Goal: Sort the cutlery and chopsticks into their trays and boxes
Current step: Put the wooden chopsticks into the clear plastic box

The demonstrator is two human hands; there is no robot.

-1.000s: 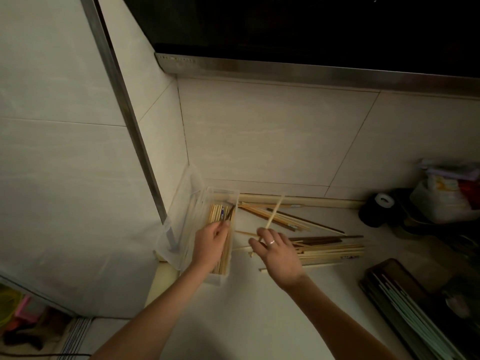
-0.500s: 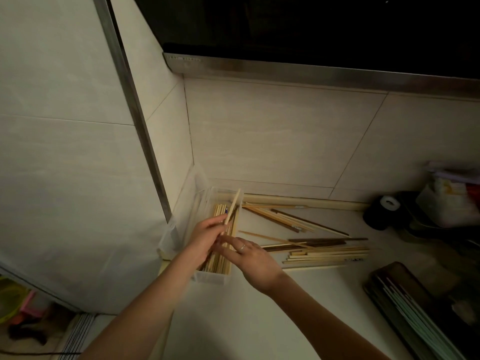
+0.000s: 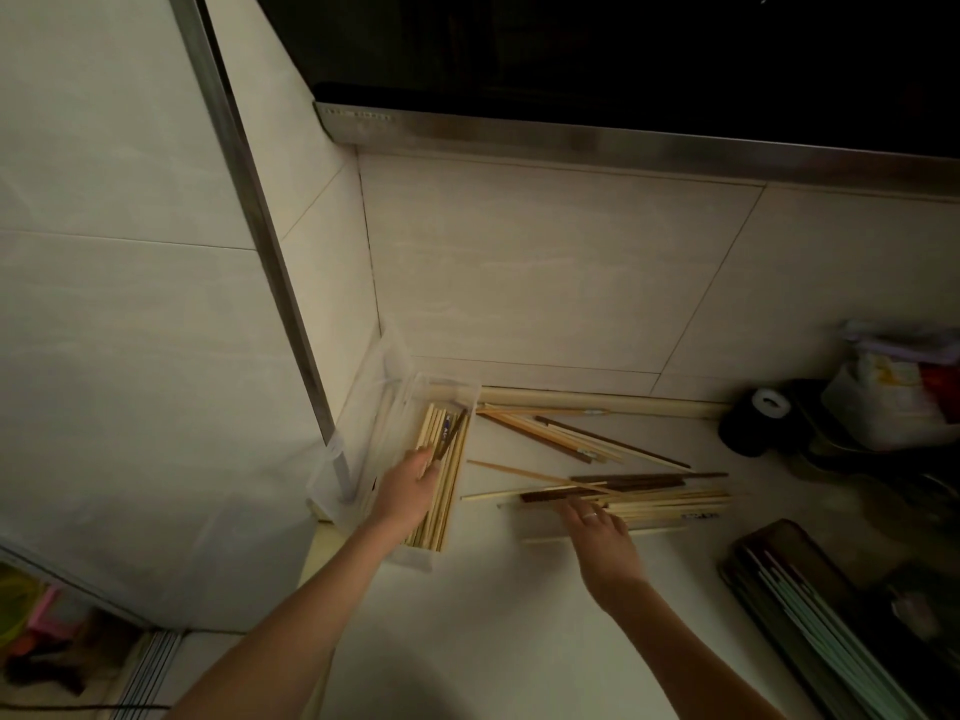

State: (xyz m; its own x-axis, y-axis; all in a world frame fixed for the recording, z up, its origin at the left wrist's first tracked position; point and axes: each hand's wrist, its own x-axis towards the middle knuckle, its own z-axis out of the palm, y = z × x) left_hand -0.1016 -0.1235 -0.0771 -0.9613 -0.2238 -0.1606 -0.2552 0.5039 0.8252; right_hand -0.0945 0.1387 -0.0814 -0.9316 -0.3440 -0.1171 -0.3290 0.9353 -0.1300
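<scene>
A clear plastic box (image 3: 358, 459) stands in the counter's corner with several light wooden chopsticks (image 3: 441, 491) lying lengthwise in it. My left hand (image 3: 410, 485) rests on those chopsticks inside the box, fingers stretched over them. To the right a loose pile of light and dark chopsticks (image 3: 660, 496) lies on the white counter. My right hand (image 3: 597, 527), with a ring on one finger, reaches into the near edge of that pile, fingertips on the sticks. Whether it pinches one is hidden.
More chopsticks (image 3: 571, 433) fan out near the back wall. A dark tray (image 3: 753, 569) holding pale green chopsticks (image 3: 831, 631) sits at the lower right. A black tape roll (image 3: 753, 418) and a plastic bag (image 3: 893, 397) stand at the far right.
My right hand brought a light chopstick to the box, left it there, and moved back right to the loose pile. My left hand stayed on the chopsticks in the box.
</scene>
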